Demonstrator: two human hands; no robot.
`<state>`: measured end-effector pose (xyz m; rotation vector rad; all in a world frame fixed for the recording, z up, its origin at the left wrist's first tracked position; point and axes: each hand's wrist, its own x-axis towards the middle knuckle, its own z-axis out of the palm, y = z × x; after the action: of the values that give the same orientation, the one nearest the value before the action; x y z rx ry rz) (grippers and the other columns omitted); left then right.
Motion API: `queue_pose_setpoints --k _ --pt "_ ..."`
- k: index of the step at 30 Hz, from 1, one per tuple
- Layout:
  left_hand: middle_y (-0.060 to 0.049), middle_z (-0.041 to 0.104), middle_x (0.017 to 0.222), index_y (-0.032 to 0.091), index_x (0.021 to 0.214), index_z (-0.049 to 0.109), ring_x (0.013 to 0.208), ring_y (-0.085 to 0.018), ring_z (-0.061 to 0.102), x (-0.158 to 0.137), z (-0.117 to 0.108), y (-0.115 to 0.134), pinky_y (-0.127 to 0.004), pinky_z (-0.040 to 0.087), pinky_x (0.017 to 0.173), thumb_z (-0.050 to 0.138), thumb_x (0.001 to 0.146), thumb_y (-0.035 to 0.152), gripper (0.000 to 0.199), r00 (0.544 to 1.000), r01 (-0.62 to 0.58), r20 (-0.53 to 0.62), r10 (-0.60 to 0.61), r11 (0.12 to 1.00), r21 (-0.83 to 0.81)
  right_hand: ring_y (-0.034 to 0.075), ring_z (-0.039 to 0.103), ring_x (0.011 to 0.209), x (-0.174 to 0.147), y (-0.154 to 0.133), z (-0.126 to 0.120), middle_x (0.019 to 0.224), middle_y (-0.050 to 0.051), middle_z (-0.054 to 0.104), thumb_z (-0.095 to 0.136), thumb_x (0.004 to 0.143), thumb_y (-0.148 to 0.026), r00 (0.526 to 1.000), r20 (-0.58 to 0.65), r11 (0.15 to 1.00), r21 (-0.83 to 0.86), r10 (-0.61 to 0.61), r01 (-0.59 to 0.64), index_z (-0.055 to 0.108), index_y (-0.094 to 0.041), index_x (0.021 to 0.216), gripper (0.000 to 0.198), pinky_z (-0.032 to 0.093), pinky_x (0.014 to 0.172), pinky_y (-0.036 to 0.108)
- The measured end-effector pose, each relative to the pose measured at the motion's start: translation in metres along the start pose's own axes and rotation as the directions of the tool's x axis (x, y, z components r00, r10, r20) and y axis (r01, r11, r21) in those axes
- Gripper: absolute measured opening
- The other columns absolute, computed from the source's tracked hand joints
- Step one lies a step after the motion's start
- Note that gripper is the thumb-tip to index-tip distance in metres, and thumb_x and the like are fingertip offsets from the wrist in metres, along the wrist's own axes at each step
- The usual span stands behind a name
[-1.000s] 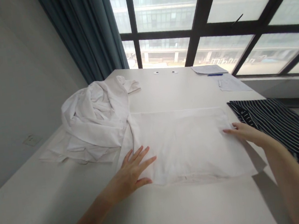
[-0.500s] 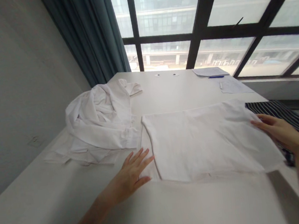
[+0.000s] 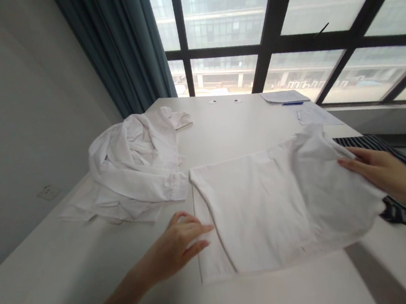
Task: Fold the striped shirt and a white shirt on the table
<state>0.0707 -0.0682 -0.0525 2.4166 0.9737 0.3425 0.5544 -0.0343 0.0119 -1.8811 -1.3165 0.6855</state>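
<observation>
A folded white fabric piece [image 3: 256,209] lies on the white table, its right end lifted and slightly crumpled. My right hand [image 3: 382,169] pinches that raised right end between thumb and fingers. At the left end, my left hand [image 3: 183,241] hovers by the edge with thumb and forefinger apart, the other fingers loosely bent. Whether its fingertips touch the cloth is hard to tell. Under the upper layer a second white layer [image 3: 209,262] shows along the left edge. Left of this piece is a crumpled heap of white cloth [image 3: 138,154].
Paper sheets [image 3: 284,97] and a blue pen [image 3: 293,104] lie at the table's far right. Black-and-white striped cloth [image 3: 387,144] is behind my right hand. A blue curtain [image 3: 123,49] and windows stand beyond the table, with a wall [image 3: 21,118] on the left.
The fabric piece has shifted toward me at its near edge and tilted, its right end now raised higher. My left hand's fingers have drawn in from lying spread flat on its edge.
</observation>
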Motion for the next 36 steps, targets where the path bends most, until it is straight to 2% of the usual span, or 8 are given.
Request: queue_pose_setpoints --k 5,8,12,14,16,20,28,36 --pt "-0.008 0.069 0.117 0.022 0.11 0.07 0.112 -0.022 0.062 0.025 -0.011 -0.007 -0.035 0.048 0.098 0.043 0.097 0.047 0.039 0.968 0.103 -0.176 -0.18 0.922 -0.374 0.022 0.064 0.064 -0.044 -0.078 0.06 0.079 0.007 0.072 0.055 0.083 -0.052 0.926 0.143 0.921 -0.125 -0.35 0.368 0.07 -0.023 0.108 0.041 0.049 0.05 0.031" --pt "-0.011 0.064 0.126 0.02 0.118 0.064 0.114 -0.026 0.061 0.05 -0.021 -0.031 -0.041 0.048 0.099 0.05 0.091 0.057 0.048 0.926 0.131 -0.238 -0.293 0.84 -0.526 0.022 0.065 0.065 -0.073 -0.107 0.111 0.078 0.004 0.072 0.044 0.092 -0.042 0.844 0.326 0.855 -0.16 -0.426 0.493 0.063 -0.02 0.119 0.039 0.049 0.058 0.031" --pt "-0.02 0.058 0.131 0.012 0.131 0.05 0.109 -0.028 0.065 0.084 -0.03 -0.074 -0.044 0.052 0.092 0.043 0.087 0.067 0.072 0.839 0.156 -0.27 -0.473 0.684 -0.713 0.027 0.068 0.096 -0.104 -0.103 0.177 0.111 0.015 0.071 0.039 0.094 -0.024 0.733 0.541 0.796 -0.179 -0.411 0.579 0.048 -0.012 0.136 0.045 0.05 0.079 0.034" --pt "-0.022 0.06 0.128 0.009 0.135 0.046 0.112 -0.029 0.063 0.096 -0.03 -0.092 -0.046 0.05 0.095 0.04 0.088 0.065 0.073 0.824 0.184 -0.326 -0.463 0.764 -0.619 0.027 0.068 0.1 -0.115 -0.09 0.201 0.119 0.017 0.068 0.038 0.094 -0.019 0.669 0.639 0.746 -0.217 -0.379 0.629 0.045 -0.012 0.139 0.046 0.05 0.081 0.034" --pt "-0.021 0.062 0.126 0.009 0.136 0.046 0.117 -0.028 0.059 0.104 -0.027 -0.103 -0.046 0.044 0.101 0.039 0.09 0.058 0.067 0.853 0.215 -0.374 -0.364 0.899 -0.382 0.026 0.069 0.096 -0.122 -0.078 0.215 0.12 0.016 0.068 0.038 0.093 -0.016 0.628 0.7 0.694 -0.265 -0.339 0.67 0.045 -0.013 0.14 0.048 0.05 0.078 0.032" --pt "-0.015 0.065 0.123 0.012 0.125 0.057 0.118 -0.026 0.057 0.108 -0.021 -0.109 -0.044 0.041 0.105 0.037 0.093 0.044 0.049 0.913 0.204 -0.36 -0.193 0.979 -0.006 0.025 0.07 0.096 -0.121 -0.065 0.219 0.124 0.013 0.067 0.04 0.093 -0.018 0.612 0.711 0.657 -0.283 -0.344 0.698 0.043 -0.016 0.143 0.05 0.051 0.078 0.031" --pt "-0.011 0.068 0.1 0.015 0.105 0.064 0.097 -0.025 0.062 0.078 -0.011 -0.093 -0.04 0.047 0.091 0.042 0.094 0.039 0.035 0.906 0.196 -0.402 -0.134 0.973 0.119 0.023 0.067 0.102 -0.084 -0.042 0.17 0.125 0.004 0.067 0.046 0.091 -0.017 0.532 0.752 0.611 -0.222 -0.389 0.76 0.05 -0.032 0.139 0.051 0.05 0.085 0.033" --pt "-0.01 0.069 0.094 0.01 0.097 0.068 0.092 -0.023 0.061 0.091 -0.017 -0.072 -0.035 0.046 0.087 0.037 0.097 0.041 0.044 0.914 0.158 -0.376 -0.153 0.987 -0.017 0.026 0.065 0.105 -0.082 -0.027 0.145 0.117 0.009 0.069 0.051 0.086 -0.022 0.677 0.647 0.684 -0.317 -0.35 0.657 0.058 -0.022 0.121 0.035 0.05 0.091 0.04"
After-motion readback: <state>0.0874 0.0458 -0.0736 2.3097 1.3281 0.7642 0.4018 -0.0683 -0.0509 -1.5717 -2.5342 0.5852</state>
